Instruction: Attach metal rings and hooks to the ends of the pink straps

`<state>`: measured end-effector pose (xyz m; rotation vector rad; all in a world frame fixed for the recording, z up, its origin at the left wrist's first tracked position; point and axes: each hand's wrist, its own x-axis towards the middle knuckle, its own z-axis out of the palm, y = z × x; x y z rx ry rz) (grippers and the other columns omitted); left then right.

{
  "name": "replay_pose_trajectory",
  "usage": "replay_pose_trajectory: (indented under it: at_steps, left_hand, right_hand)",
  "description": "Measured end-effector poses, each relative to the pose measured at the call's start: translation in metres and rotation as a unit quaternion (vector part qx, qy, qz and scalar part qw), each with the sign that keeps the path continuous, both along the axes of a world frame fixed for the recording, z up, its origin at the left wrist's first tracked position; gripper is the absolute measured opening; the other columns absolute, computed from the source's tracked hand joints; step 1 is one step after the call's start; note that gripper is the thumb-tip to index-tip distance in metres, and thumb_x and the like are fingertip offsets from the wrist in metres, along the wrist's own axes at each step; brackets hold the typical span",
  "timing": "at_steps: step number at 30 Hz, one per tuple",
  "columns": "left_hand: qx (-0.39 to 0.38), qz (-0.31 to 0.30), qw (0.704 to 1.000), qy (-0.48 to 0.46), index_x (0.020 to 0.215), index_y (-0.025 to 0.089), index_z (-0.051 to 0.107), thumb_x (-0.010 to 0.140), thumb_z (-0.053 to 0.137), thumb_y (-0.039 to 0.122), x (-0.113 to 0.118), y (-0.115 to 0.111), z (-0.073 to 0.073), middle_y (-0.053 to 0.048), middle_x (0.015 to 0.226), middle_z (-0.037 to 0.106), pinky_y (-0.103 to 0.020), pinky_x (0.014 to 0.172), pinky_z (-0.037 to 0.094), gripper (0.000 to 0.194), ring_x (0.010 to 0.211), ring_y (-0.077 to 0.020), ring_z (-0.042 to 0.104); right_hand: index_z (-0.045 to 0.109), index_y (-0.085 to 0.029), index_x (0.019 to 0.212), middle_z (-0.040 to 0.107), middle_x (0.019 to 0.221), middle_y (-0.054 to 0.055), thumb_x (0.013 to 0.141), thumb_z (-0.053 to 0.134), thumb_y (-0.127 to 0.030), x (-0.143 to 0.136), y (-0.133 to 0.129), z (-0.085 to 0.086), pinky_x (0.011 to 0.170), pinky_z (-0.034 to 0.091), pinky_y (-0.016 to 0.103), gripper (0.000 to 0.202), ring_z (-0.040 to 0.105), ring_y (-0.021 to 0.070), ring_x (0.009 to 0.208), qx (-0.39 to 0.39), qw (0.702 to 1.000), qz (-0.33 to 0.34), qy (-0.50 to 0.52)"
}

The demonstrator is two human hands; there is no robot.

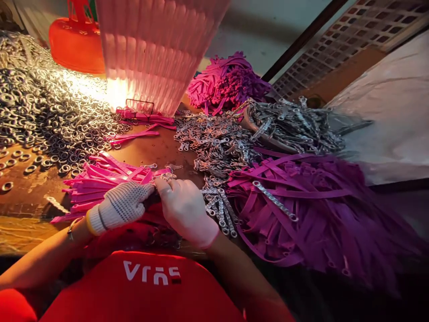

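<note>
My left hand (119,206), in a white knitted glove with dark dots, is closed at the end of a pink strap (146,177). Against its fingertips presses my right hand (186,208), in a plain white glove, fingers curled in a pinch. What lies between the fingertips is mostly hidden. Small silvery metal pieces (168,176) show just beyond the right fingers. A fanned pile of pink straps (97,181) spreads left of and behind my left hand. To the right of my right hand lie loose metal links (221,210) with looped ends.
Metal rings (50,112) heap at the left under a red lamp (77,44). A ribbed translucent panel (154,49) stands behind. Purple straps (301,205) cover the right side, with one metal link (275,201) on top. More links (221,138) and purple straps (228,82) lie farther back.
</note>
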<state>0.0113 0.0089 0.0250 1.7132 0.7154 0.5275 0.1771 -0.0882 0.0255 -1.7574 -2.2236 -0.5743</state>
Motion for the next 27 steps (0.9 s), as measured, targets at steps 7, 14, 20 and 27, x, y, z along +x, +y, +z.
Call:
replay_pose_trajectory:
  at_steps: [7,14,20,27]
  left_hand:
    - [0.060,0.029,0.998,-0.020,0.090,0.016,0.073,0.093,0.057,0.025,-0.007,-0.017,-0.010,-0.004,0.083,0.071,-0.026,0.069,0.046,0.019,0.076,-0.0168,0.059]
    - [0.132,0.098,0.985,0.052,0.080,0.017,0.070,0.084,0.061,0.016,-0.012,-0.037,-0.026,-0.005,0.078,0.071,-0.029,0.069,0.044,0.010,0.072,-0.0197,0.061]
    - [0.161,0.055,0.984,0.054,0.085,0.022,0.072,0.067,0.059,0.008,-0.013,-0.035,-0.026,-0.005,0.088,0.074,-0.032,0.077,0.048,0.026,0.083,-0.0236,0.064]
    - [0.137,0.097,0.986,0.020,0.084,0.017,0.070,0.088,0.057,0.022,-0.003,-0.033,-0.006,-0.004,0.077,0.070,-0.028,0.068,0.045,0.015,0.070,-0.0178,0.058]
  right_hand:
    - [0.051,-0.018,0.132,0.072,0.097,0.007,0.093,0.059,-0.023,-0.005,-0.001,0.023,0.065,0.035,0.034,0.040,0.062,0.0237,0.080,-0.134,0.986,-0.032,0.091]
    - [0.062,-0.016,0.092,0.070,0.070,0.007,0.092,0.054,-0.025,-0.003,0.006,0.009,0.054,0.021,0.033,0.012,0.065,0.0219,0.063,-0.228,0.973,-0.027,0.019]
    - [0.060,-0.015,0.087,0.069,0.071,0.009,0.088,0.057,-0.025,-0.001,0.002,-0.003,0.054,0.022,0.031,0.010,0.064,0.0207,0.063,-0.187,0.980,0.064,-0.006]
    - [0.060,-0.015,0.115,0.068,0.068,0.002,0.089,0.056,-0.020,0.001,0.005,-0.012,0.058,0.029,0.030,0.026,0.060,0.0189,0.059,0.015,0.996,-0.007,0.090]
